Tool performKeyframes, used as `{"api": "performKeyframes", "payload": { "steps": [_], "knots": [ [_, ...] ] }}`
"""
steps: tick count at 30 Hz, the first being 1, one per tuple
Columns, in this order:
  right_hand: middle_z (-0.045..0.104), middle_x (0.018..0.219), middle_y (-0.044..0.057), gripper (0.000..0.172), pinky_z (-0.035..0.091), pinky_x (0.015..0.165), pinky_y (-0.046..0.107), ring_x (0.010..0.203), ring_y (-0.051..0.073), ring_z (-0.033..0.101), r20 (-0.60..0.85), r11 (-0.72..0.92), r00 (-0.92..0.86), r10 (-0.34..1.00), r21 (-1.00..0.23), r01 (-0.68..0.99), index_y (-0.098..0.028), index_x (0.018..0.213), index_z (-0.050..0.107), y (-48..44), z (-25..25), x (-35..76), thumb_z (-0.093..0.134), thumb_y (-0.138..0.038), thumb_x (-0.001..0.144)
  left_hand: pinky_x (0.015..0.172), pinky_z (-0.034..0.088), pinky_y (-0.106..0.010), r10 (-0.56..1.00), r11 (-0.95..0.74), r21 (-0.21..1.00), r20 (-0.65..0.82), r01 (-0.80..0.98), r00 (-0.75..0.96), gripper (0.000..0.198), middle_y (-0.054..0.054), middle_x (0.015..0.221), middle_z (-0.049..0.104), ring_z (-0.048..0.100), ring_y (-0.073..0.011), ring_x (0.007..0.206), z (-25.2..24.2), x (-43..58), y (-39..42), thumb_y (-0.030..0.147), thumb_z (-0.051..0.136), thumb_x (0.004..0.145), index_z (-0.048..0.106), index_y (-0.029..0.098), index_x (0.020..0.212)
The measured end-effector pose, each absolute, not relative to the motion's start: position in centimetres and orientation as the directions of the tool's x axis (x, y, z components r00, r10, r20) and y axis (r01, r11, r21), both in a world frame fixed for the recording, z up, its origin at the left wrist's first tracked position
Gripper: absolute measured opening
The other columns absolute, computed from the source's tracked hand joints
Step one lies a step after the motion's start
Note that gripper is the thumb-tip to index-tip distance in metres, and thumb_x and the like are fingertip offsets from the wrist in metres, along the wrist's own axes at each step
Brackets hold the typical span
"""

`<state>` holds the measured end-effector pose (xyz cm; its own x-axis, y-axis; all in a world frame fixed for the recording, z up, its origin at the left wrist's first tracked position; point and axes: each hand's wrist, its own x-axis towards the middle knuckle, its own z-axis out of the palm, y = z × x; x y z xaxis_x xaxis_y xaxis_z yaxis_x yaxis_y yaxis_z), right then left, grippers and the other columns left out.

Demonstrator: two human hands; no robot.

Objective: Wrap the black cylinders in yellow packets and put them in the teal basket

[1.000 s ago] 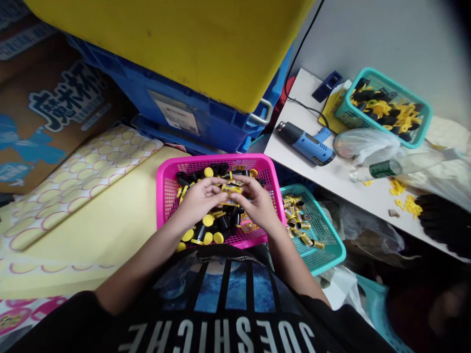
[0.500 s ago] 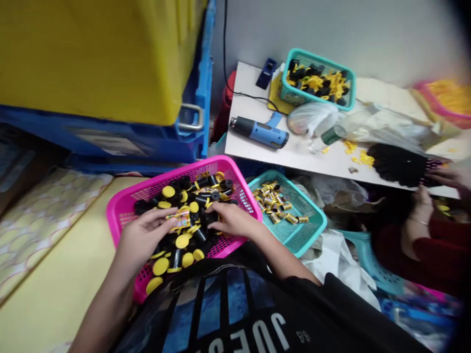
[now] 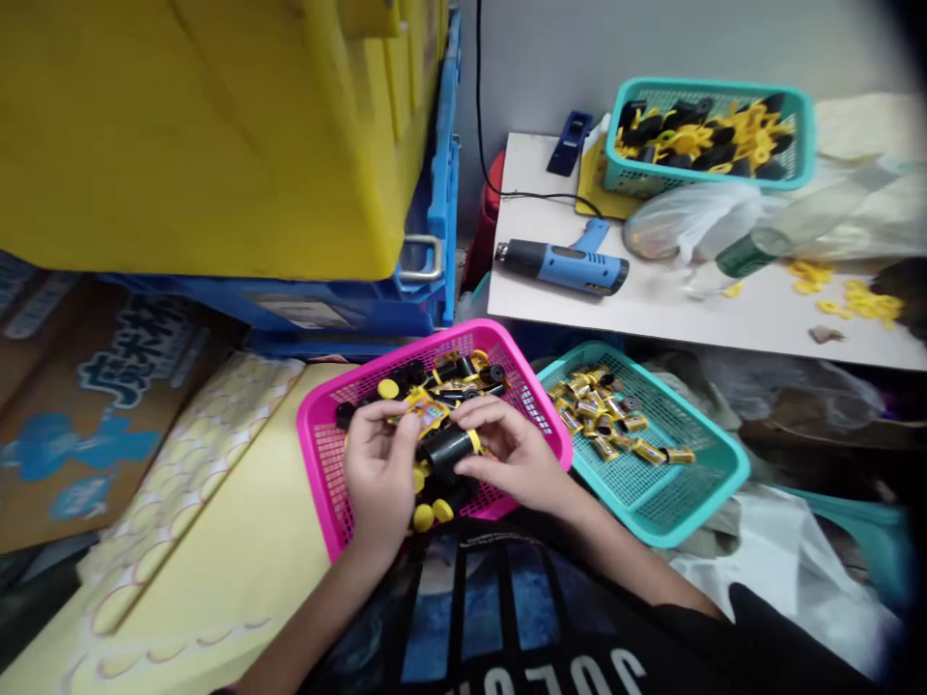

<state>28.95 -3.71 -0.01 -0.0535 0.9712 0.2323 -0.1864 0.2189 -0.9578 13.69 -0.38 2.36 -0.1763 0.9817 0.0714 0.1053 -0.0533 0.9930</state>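
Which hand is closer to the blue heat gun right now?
Right. The right hand, holding a black cylinder, is over the pink basket, below the heat gun in view; the left hand, with a printed wrapper, is farther left.

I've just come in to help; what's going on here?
A person's right hand holds a black cylinder with a yellow end, and the left hand holds a bright printed piece, over a pink basket of black and yellow parts. Beside it, a lower teal basket holds small yellow-labelled pieces.
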Motion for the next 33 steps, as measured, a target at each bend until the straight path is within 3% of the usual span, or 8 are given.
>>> {"api": "performKeyframes", "payload": {
  "steps": [4, 7, 11, 15, 19, 23, 27, 33],
  "knots": [
    [0.061, 0.113, 0.008, 0.041, 0.047, 0.097, 0.042, 0.11, 0.023, 0.058, 0.3, 0.3, -0.022, 0.954, -0.954, 0.011, -0.025, 0.112, 0.059, -3.3, 0.6, 26.6, 0.076, -0.035, 0.076, 0.065, 0.052, -0.022, 0.972, -0.113, 0.991, 0.126, 0.077, -0.197, 0.013, 0.0, 0.082, 0.06, 0.061, -0.0108, 0.07, 1.9, 15.1, -0.6, 0.031, 0.06, 0.087, 0.056, 0.02, 0.092],
    [0.062, 0.115, 0.009, 0.038, 0.046, 0.096, 0.041, 0.109, 0.022, 0.058, 0.307, 0.306, -0.001, 0.952, -0.951, 0.05, -0.023, 0.118, 0.056, -3.2, 1.4, 25.7, 0.068, -0.028, 0.082, 0.066, 0.052, -0.023, 0.97, -0.114, 0.989, 0.132, 0.096, -0.206, 0.014, 0.0, 0.084, 0.059, 0.061, -0.011, 0.072, 1.6, 15.1, -0.7, 0.032, 0.058, 0.089, 0.055, 0.02, 0.094],
    [0.061, 0.11, 0.007, 0.033, 0.046, 0.094, 0.037, 0.104, 0.02, 0.058, 0.236, 0.236, -0.017, 0.972, -0.971, -0.025, -0.022, 0.114, 0.053, -3.4, 1.7, 26.1, 0.059, -0.016, 0.082, 0.075, 0.054, -0.024, 0.965, -0.12, 0.986, 0.142, 0.111, -0.219, 0.016, -0.002, 0.092, 0.067, 0.067, -0.0135, 0.084, 1.8, 14.3, -0.4, 0.03, 0.066, 0.083, 0.062, 0.02, 0.096],
    [0.055, 0.107, 0.004, 0.033, 0.048, 0.086, 0.031, 0.101, 0.017, 0.056, 0.118, 0.091, -0.099, 0.988, -0.965, -0.245, -0.025, 0.113, 0.049, -3.9, 1.5, 27.6, 0.058, -0.019, 0.081, 0.081, 0.056, -0.03, 0.986, 0.104, 0.994, -0.1, 0.025, -0.133, 0.026, -0.004, 0.095, 0.075, 0.071, -0.0173, 0.086, 2.2, 12.7, 0.3, 0.03, 0.074, 0.075, 0.072, 0.02, 0.098],
    [0.058, 0.107, 0.003, 0.031, 0.049, 0.077, 0.027, 0.093, 0.015, 0.057, 0.034, 0.034, 0.007, 0.999, -0.914, -0.405, -0.027, 0.107, 0.052, -3.6, 1.6, 29.5, 0.068, -0.025, 0.08, 0.086, 0.055, -0.035, 0.97, 0.22, 0.975, -0.22, -0.007, -0.104, 0.027, -0.005, 0.094, 0.077, 0.071, -0.0194, 0.087, 1.7, 10.7, 0.5, 0.032, 0.078, 0.071, 0.076, 0.02, 0.095],
    [0.066, 0.1, 0.004, 0.034, 0.051, 0.077, 0.029, 0.088, 0.016, 0.062, -0.011, 0.005, 0.03, 1.0, -0.874, -0.485, -0.023, 0.097, 0.062, -2.4, 1.6, 30.6, 0.08, -0.035, 0.071, 0.089, 0.052, -0.033, 0.988, 0.148, 0.988, -0.15, -0.044, -0.034, 0.02, -0.005, 0.095, 0.075, 0.068, -0.019, 0.092, 1.0, 10.1, 0.4, 0.03, 0.08, 0.068, 0.078, 0.022, 0.086],
    [0.064, 0.086, 0.0, 0.038, 0.049, 0.066, 0.025, 0.075, 0.013, 0.059, -0.046, -0.041, -0.002, 0.999, -0.872, -0.487, -0.021, 0.087, 0.065, -1.6, 1.2, 30.3, 0.085, -0.04, 0.061, 0.082, 0.053, -0.027, 0.997, 0.069, 0.979, -0.065, -0.192, 0.028, 0.017, -0.003, 0.09, 0.07, 0.065, -0.0153, 0.089, 1.4, 10.9, 0.4, 0.032, 0.083, 0.065, 0.079, 0.025, 0.08],
    [0.059, 0.071, -0.003, 0.036, 0.044, 0.055, 0.022, 0.06, 0.009, 0.053, -0.099, -0.109, -0.047, 0.994, -0.886, -0.452, -0.018, 0.084, 0.064, -1.6, 1.1, 30.0, 0.083, -0.043, 0.064, 0.077, 0.053, -0.026, 0.998, 0.0, 0.974, 0.015, -0.226, 0.066, 0.017, -0.003, 0.087, 0.064, 0.061, -0.0137, 0.086, 1.5, 10.8, 0.6, 0.032, 0.084, 0.064, 0.079, 0.027, 0.08]
  ]
}}
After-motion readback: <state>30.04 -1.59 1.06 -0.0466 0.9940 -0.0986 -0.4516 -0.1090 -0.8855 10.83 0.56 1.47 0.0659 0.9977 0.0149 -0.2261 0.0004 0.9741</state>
